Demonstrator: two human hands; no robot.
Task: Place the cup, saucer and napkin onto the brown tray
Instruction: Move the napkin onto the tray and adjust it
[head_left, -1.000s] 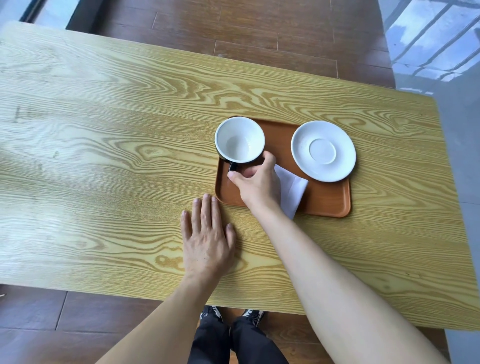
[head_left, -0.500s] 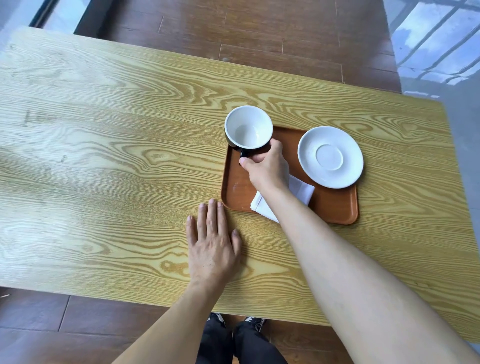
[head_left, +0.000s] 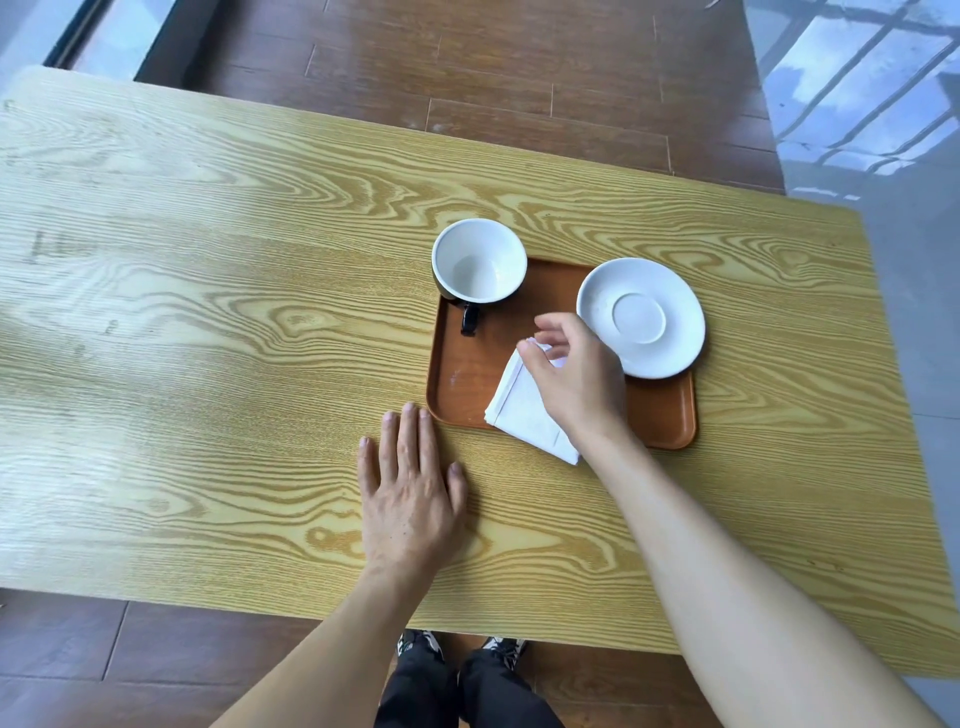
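The brown tray (head_left: 460, 384) lies on the wooden table. A cup (head_left: 478, 262), black outside and white inside, stands at the tray's far left corner, its handle pointing toward me. The white saucer (head_left: 641, 317) rests on the tray's far right, overhanging the rim. A folded white napkin (head_left: 522, 410) lies across the tray's near edge, one corner off the tray. My right hand (head_left: 574, 382) hovers over the napkin with fingers apart, holding nothing. My left hand (head_left: 410, 493) lies flat on the table, fingertips just short of the tray's near left corner.
The yellow wood-grain table (head_left: 208, 338) spreads wide to the left of the tray. Its near edge runs just above my shoes (head_left: 462, 644). Dark wooden floor lies beyond the far edge.
My right hand has let go of the cup's handle and drawn back to above the napkin. The cup now stands alone on the tray. The left hand stays flat.
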